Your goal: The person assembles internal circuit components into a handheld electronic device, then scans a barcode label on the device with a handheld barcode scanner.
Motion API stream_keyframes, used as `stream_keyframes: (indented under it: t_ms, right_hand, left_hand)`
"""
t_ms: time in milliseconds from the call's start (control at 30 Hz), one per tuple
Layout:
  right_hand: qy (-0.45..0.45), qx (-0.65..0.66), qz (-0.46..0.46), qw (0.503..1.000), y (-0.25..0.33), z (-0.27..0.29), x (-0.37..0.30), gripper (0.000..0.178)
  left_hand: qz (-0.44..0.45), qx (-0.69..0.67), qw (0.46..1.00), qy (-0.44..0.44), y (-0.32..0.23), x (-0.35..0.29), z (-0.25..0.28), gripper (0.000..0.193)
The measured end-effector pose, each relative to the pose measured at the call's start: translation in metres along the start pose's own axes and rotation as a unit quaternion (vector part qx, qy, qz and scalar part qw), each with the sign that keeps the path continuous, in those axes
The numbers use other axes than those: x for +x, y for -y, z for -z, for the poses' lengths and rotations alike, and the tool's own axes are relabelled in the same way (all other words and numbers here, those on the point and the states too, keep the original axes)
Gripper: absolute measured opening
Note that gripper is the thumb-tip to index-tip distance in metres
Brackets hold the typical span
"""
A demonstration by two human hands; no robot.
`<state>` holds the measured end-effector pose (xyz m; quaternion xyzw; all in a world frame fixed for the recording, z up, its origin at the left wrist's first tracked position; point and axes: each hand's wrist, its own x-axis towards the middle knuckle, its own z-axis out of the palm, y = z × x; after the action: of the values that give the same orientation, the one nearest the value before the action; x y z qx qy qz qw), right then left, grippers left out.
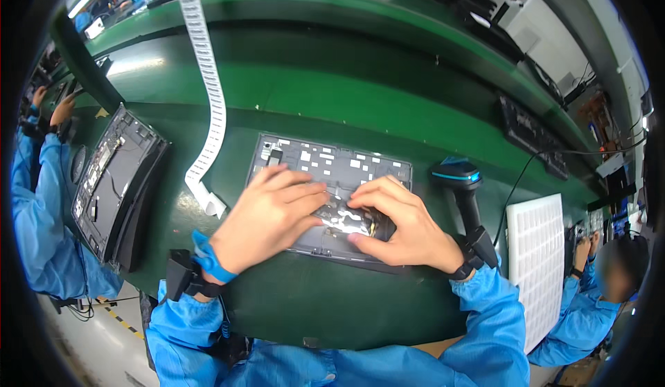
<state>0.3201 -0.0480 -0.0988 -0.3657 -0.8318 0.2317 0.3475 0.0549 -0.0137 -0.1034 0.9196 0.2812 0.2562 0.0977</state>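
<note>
A dark grey laptop casing panel [377, 169] lies flat on the green bench in front of me, its inner face dotted with small white pads. Over its left half my left hand [270, 210] rests with fingers stretched out toward the middle, holding nothing that I can see. My right hand [409, 228] curves over the right half, thumb and fingers on either side of a glossy dark piece with a shiny film [350, 222]. That piece lies on the panel between both hands. Its kind is unclear, and the hands partly cover it.
A handheld barcode scanner [465, 193] stands to the right, beside a white gridded tray [537, 269]. A keyboard [530, 134] sits farther back. At left are stacked grey casings [114, 179] and a long label strip [208, 75]. Co-workers in blue [48, 228] flank the bench.
</note>
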Motion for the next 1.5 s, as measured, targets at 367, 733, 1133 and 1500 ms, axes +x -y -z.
stream_keyframes:
  t_ms: [367, 733, 1133, 1500]
  right_hand:
    - [-0.088, 0.044, -0.033, 0.995, -0.023, 0.016, 0.007, 0.015]
    - [-0.113, 0.143, -0.220, 0.958, -0.040, 0.010, 0.015, 0.015]
    - [-0.118, 0.050, -0.166, 0.978, -0.036, 0.011, 0.016, 0.020]
    - [-0.109, 0.064, -0.148, 0.981, -0.043, 0.011, 0.012, 0.018]
  left_hand:
    - [-0.037, 0.031, 0.998, -0.035, 0.004, 0.043, 0.012, 0.013]
    - [0.096, 0.069, 0.993, -0.004, 0.033, 0.057, 0.035, 0.007]
    - [-0.051, -0.013, 0.988, 0.148, -0.060, 0.027, 0.000, 0.047]
    - [0.081, -0.038, 0.995, -0.033, 0.006, 0.058, 0.017, 0.024]
